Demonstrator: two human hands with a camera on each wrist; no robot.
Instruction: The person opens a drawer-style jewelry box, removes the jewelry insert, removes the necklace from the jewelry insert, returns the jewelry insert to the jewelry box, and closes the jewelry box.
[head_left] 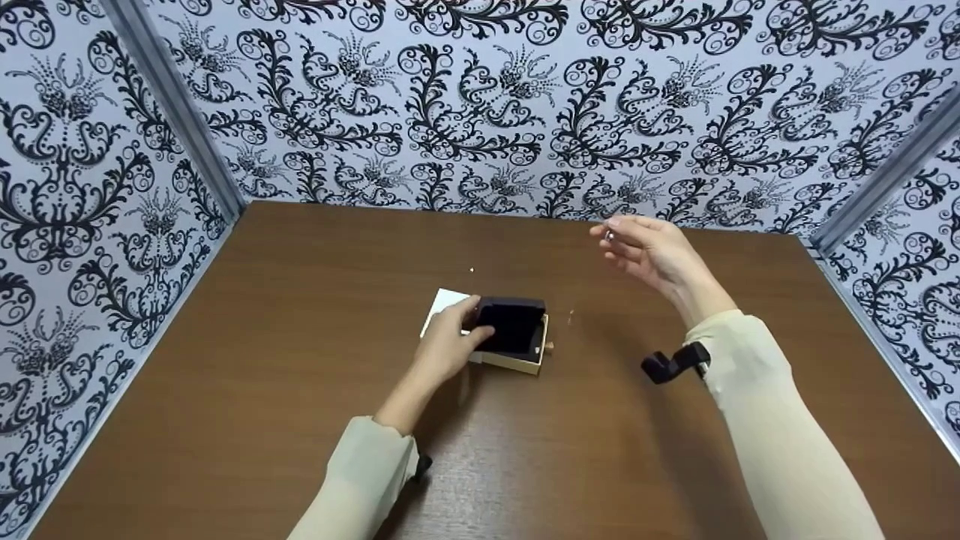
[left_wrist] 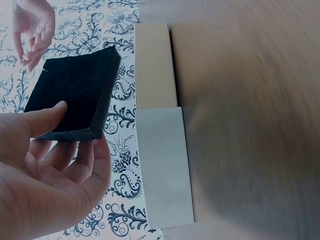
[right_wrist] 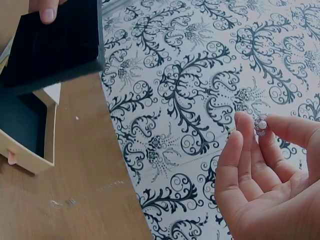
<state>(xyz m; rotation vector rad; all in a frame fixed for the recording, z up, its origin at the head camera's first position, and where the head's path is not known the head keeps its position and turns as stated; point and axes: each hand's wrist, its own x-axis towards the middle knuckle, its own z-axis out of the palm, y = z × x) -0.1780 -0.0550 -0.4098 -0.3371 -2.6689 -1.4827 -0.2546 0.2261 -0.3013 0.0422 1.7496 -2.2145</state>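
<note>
My left hand (head_left: pixel 447 342) holds a black velvety jewelry pad (left_wrist: pixel 77 82), thumb on its face and fingers underneath. The pad is tilted up over an open cream drawer box (head_left: pixel 511 364), whose dark inside shows in the right wrist view. Off to the right, my raised right hand (head_left: pixel 654 253) pinches a small silvery jewelry piece with a pearl (right_wrist: pixel 262 125) between thumb and fingers. From those fingers a very thin chain (right_wrist: pixel 200 155) runs down to the left in the right wrist view.
The box's white sleeve (head_left: pixel 447 300) lies at its left end. A pinkish pull tab (right_wrist: pixel 12 158) sticks out of the drawer. A tiny shiny bit (head_left: pixel 472 269) lies on the brown table (head_left: pixel 300 315) behind the box. Patterned walls (head_left: pixel 517 105) stand behind and at both sides.
</note>
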